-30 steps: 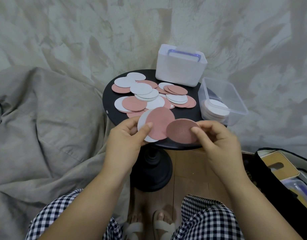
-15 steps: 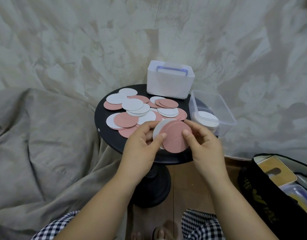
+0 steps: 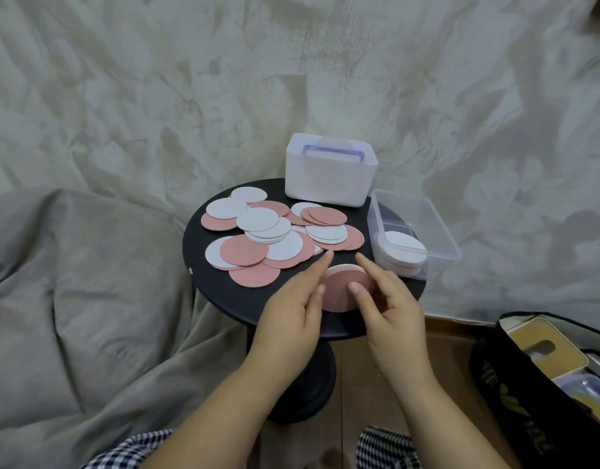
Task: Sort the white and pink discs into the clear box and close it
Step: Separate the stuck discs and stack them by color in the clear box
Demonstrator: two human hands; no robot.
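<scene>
A small stack of discs [image 3: 341,287], pink face up, is squeezed between my left hand [image 3: 293,314] and my right hand [image 3: 385,304] over the near edge of the round black table [image 3: 224,292]. Both hands press on the stack's sides, fingers straight. Several loose white and pink discs [image 3: 271,236] lie spread over the table's middle and far left. The clear box [image 3: 437,228] stands open at the table's right edge, with a stack of discs [image 3: 402,252], white on top, in its near end.
A white opaque box [image 3: 329,177] with a blue-rimmed lid standing in it sits at the table's back. Grey cloth [image 3: 72,282] lies to the left. An open black bag [image 3: 542,377] sits on the wooden floor at the right.
The pink disc from my right hand has joined the discs in my left hand. Both hands now square the stack up, lower and closer to the table.
</scene>
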